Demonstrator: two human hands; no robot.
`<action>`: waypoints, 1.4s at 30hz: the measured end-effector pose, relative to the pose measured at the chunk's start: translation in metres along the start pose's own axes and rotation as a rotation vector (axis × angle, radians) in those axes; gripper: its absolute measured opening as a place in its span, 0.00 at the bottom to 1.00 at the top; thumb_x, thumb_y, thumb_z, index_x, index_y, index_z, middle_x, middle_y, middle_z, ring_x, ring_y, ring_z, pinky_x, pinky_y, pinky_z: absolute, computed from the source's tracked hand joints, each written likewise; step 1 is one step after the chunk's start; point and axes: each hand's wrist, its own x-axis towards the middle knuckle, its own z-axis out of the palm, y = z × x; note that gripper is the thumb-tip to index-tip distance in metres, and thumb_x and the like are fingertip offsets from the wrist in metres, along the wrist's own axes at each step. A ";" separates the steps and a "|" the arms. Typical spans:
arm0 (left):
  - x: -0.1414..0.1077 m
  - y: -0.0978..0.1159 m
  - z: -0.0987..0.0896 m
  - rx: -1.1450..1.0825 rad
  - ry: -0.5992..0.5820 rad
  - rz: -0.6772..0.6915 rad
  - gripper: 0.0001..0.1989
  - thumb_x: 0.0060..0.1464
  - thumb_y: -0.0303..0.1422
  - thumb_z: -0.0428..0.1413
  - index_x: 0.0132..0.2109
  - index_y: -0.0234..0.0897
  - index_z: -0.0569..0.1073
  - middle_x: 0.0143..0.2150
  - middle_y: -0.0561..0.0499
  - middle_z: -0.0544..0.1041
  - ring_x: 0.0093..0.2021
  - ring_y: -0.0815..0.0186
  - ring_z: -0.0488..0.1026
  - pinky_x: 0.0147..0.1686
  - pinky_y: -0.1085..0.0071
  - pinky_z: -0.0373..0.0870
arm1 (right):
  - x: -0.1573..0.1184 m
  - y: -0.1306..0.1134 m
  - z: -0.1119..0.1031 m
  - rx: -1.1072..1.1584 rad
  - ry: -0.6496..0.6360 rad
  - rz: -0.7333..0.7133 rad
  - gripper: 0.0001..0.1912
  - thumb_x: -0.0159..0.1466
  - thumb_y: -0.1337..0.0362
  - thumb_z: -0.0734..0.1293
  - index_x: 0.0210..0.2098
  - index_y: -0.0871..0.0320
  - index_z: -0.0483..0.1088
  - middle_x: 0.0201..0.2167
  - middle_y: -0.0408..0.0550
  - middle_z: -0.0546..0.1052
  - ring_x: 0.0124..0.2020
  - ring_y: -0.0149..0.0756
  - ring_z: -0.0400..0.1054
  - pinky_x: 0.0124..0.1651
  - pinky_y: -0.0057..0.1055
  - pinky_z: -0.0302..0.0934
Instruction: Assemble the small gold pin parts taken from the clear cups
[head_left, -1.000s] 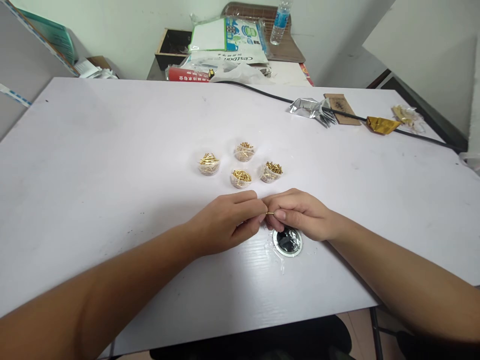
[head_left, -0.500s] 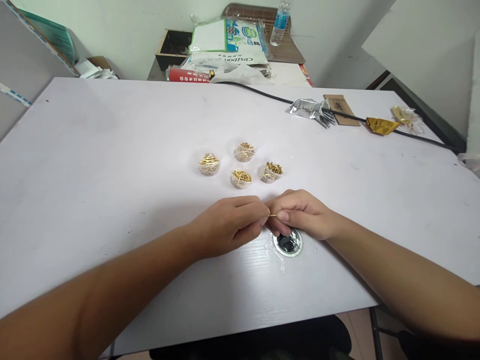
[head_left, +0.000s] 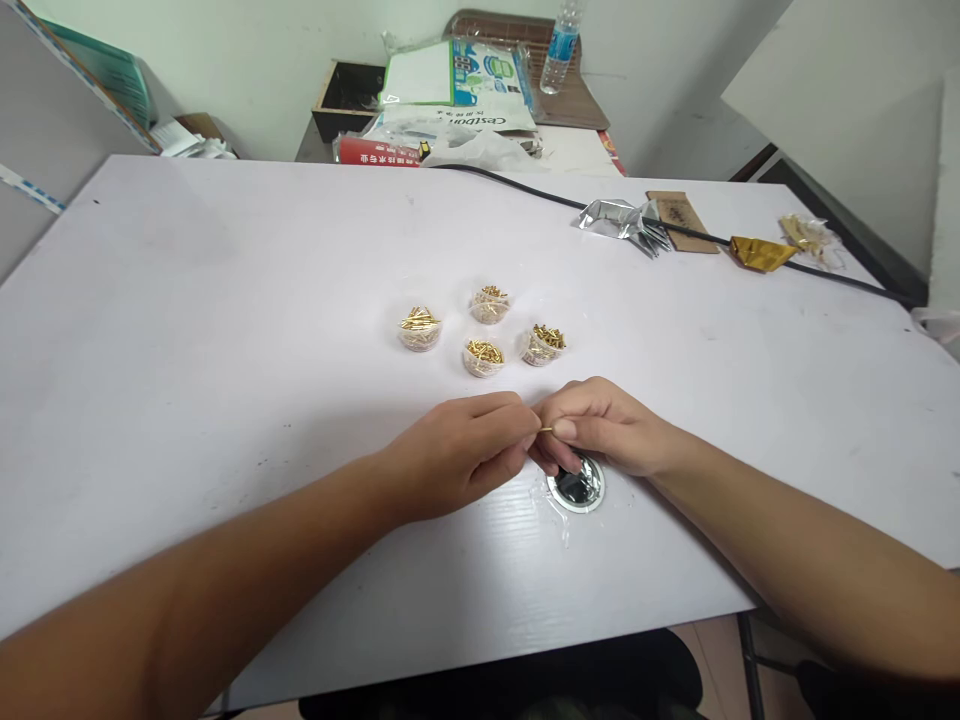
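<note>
A thin gold-coloured metal pin spans the small gap between my two hands. The fingertips of my left hand pinch one end of it. My right hand grips the other end between thumb and forefinger, its lower fingers curled beneath. Beyond my hands stand small clear cups of gold metal parts: a left cup with long pins, a back cup, a front cup and a right cup with shorter pieces. Just below my right hand lies a round cable-hole cover, partly hidden by my fingers.
A black cable runs along the white table's back edge. Near it lie silver foil, a cardboard piece, a gold wrapper and a plastic bag. A water bottle stands behind the table.
My hands keep almost the same place, both still on the pin. Slightly less of the pin shows between the fingertips.
</note>
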 end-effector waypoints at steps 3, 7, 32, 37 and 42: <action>0.000 0.000 0.000 -0.002 -0.002 -0.011 0.09 0.61 0.22 0.46 0.33 0.37 0.62 0.28 0.56 0.67 0.26 0.74 0.63 0.27 0.80 0.61 | 0.000 0.000 -0.001 0.023 -0.003 0.010 0.20 0.69 0.59 0.63 0.23 0.63 0.68 0.19 0.44 0.69 0.25 0.31 0.66 0.29 0.28 0.59; -0.001 0.000 0.000 -0.012 -0.016 -0.017 0.08 0.61 0.22 0.46 0.33 0.36 0.63 0.28 0.55 0.67 0.27 0.74 0.63 0.27 0.80 0.62 | 0.001 0.001 -0.002 0.030 -0.011 0.022 0.20 0.69 0.59 0.63 0.24 0.63 0.69 0.20 0.45 0.69 0.25 0.31 0.65 0.29 0.28 0.59; 0.004 -0.001 0.001 0.049 -0.011 -0.053 0.10 0.63 0.24 0.46 0.33 0.35 0.67 0.29 0.54 0.68 0.28 0.73 0.63 0.30 0.77 0.64 | 0.001 -0.002 0.007 -0.565 0.151 -0.268 0.17 0.69 0.66 0.57 0.25 0.60 0.67 0.22 0.45 0.69 0.23 0.29 0.63 0.26 0.27 0.58; 0.004 -0.001 0.002 0.052 0.001 -0.048 0.09 0.63 0.24 0.46 0.34 0.35 0.67 0.29 0.54 0.68 0.28 0.73 0.63 0.29 0.77 0.63 | 0.001 -0.002 0.008 -0.645 0.162 -0.290 0.16 0.69 0.69 0.57 0.25 0.60 0.66 0.21 0.44 0.69 0.22 0.28 0.62 0.25 0.26 0.57; 0.004 0.000 0.001 0.054 0.018 -0.092 0.08 0.62 0.24 0.47 0.32 0.35 0.65 0.27 0.56 0.66 0.26 0.74 0.60 0.27 0.77 0.61 | 0.002 -0.002 0.008 -0.807 0.175 -0.349 0.15 0.68 0.70 0.57 0.24 0.58 0.61 0.21 0.43 0.64 0.22 0.29 0.58 0.25 0.27 0.54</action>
